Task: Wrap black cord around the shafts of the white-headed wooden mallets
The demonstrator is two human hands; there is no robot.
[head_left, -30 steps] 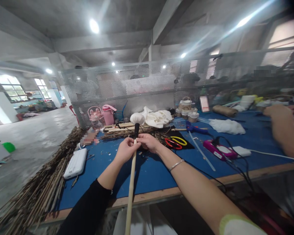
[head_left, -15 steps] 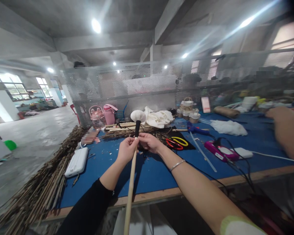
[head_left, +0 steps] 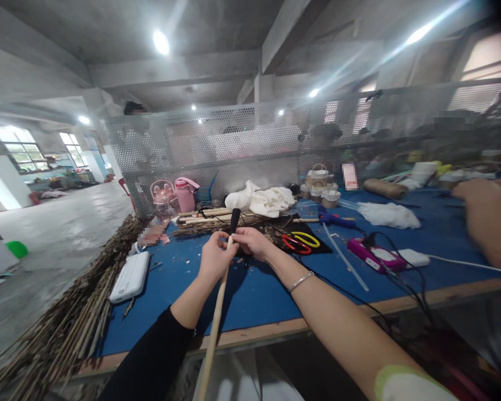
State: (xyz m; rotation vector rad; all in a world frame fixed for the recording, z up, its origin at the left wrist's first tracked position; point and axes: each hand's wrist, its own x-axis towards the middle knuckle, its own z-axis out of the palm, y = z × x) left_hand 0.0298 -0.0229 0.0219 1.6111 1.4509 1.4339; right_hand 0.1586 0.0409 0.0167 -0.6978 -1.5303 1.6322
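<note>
A long pale wooden stick (head_left: 219, 303) slants up from the bottom edge, its far end covered by a black sleeve (head_left: 235, 220). My left hand (head_left: 212, 255) closes thumb and fingers around the stick just below the sleeve. Pinched at the sleeve's lower edge are the fingers of my right hand (head_left: 254, 243), their tips partly hidden. Beyond the black end lies bunched white cloth (head_left: 271, 200). A bundle of thin sticks (head_left: 204, 223) rests in front of that cloth. Red-and-yellow-handled scissors (head_left: 303, 241) lie right of my right hand.
Dry twigs (head_left: 70, 303) overhang the blue table's left edge, beside a white power bank (head_left: 129, 277). To the right are a blue glue gun (head_left: 336, 219), a purple power strip (head_left: 376, 256) with cables, and a co-worker's arm (head_left: 486, 223). A perforated metal screen (head_left: 234, 145) stands behind.
The stick's near end has swung left, and its black end sits slightly lower, apart in view from the white cloth behind. Both hands stay at the sleeve, their fingers slightly shifted.
</note>
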